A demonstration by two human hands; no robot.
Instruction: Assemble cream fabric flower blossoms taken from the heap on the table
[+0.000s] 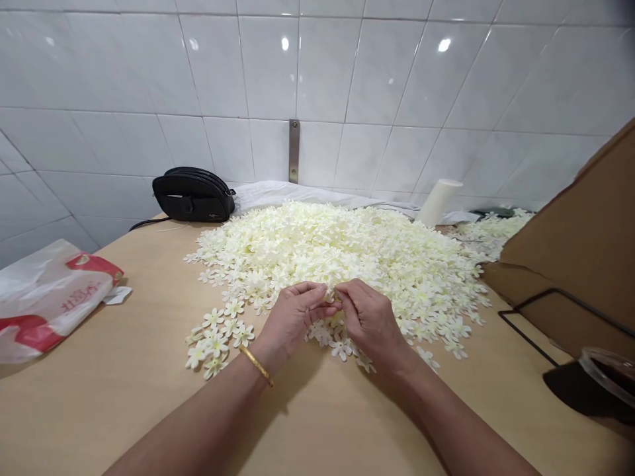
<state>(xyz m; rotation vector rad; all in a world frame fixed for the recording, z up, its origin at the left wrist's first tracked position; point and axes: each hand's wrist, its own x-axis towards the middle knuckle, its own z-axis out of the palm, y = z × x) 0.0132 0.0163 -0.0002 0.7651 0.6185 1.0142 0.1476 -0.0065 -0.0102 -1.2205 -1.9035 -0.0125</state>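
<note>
At the front of the pile (317, 231) by the table's (297, 436) back edge, the left hand (292, 314) pinches a flower (329, 289), probably steadying it for the right hand (370, 318), whose grip I cannot tell.

The hands (370, 317) partly hide a flower (330, 291); side edges cut off the plastic bag (74, 297) and cardboard (575, 238).

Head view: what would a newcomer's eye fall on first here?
The heap of pale flowers sprawling across the middle of the table, with the left hand and right hand close together at its near side. Next, the gold bangle around the left wrist, and the black bag at the back left, dark against the white tiles.
</note>
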